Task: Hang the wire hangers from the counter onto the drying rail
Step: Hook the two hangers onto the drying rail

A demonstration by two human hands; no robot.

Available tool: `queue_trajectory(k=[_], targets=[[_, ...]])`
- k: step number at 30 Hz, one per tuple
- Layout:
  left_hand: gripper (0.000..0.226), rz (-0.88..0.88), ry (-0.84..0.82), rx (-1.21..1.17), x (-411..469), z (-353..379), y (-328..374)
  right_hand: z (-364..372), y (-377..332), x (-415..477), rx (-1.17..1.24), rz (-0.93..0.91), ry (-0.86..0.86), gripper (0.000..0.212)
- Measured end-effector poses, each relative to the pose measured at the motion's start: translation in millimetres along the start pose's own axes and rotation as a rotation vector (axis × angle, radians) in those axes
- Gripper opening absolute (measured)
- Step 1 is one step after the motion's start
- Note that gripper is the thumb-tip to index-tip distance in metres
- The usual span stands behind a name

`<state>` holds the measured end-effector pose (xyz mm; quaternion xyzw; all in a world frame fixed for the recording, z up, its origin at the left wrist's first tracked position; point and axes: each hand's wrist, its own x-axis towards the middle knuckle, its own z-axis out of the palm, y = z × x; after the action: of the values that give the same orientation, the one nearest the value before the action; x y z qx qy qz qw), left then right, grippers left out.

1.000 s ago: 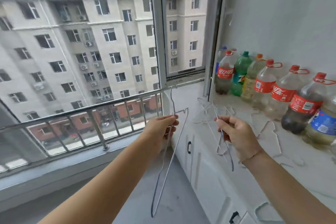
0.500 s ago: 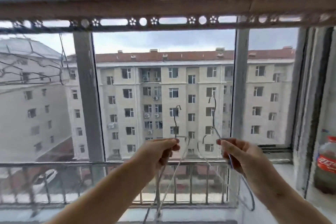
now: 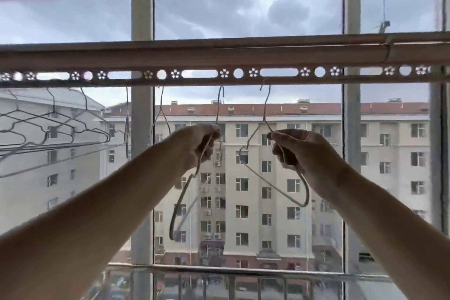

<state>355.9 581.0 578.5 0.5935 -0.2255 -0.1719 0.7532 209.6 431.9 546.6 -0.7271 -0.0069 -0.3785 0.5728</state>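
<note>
Both hands rose to just under rail (image 3: 219,56). Left hand (image 3: 197,146) grips left hanger (image 3: 179,202), right hand (image 3: 294,148) pinches right hanger (image 3: 272,184).

Looks like an enclosed balcony in a high-up flat: big windows (image 3: 248,14), a drying rail (image 3: 219,56) with wire hangers (image 3: 56,129) on it, safety railing (image 3: 219,273), apartment block (image 3: 280,153) opposite.
</note>
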Motion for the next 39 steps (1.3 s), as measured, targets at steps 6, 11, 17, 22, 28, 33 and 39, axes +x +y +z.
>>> queue_trajectory(k=[6,11,17,22,28,33,39], targets=[[0.018,0.085,0.053,-0.019,20,-2,35,19,-19,49,-0.019,-0.06,0.009,0.017],[0.018,0.112,0.115,-0.028,41,3,46,21,-21,81,-0.034,-0.036,0.002,0.019],[0.02,0.075,0.17,-0.043,73,5,49,20,-7,106,-0.036,0.02,-0.017,0.015],[0.024,0.066,0.208,-0.034,90,3,50,22,-1,121,-0.004,0.038,-0.031,0.01],[0.031,0.056,0.253,0.018,109,-3,52,23,7,135,-0.03,0.066,-0.022,0.012],[0.027,0.037,0.244,0.056,115,-7,42,27,18,136,0.012,0.16,-0.03,0.018],[0.025,0.039,0.232,0.048,111,-11,37,29,24,134,0.024,0.193,-0.036,0.017]])
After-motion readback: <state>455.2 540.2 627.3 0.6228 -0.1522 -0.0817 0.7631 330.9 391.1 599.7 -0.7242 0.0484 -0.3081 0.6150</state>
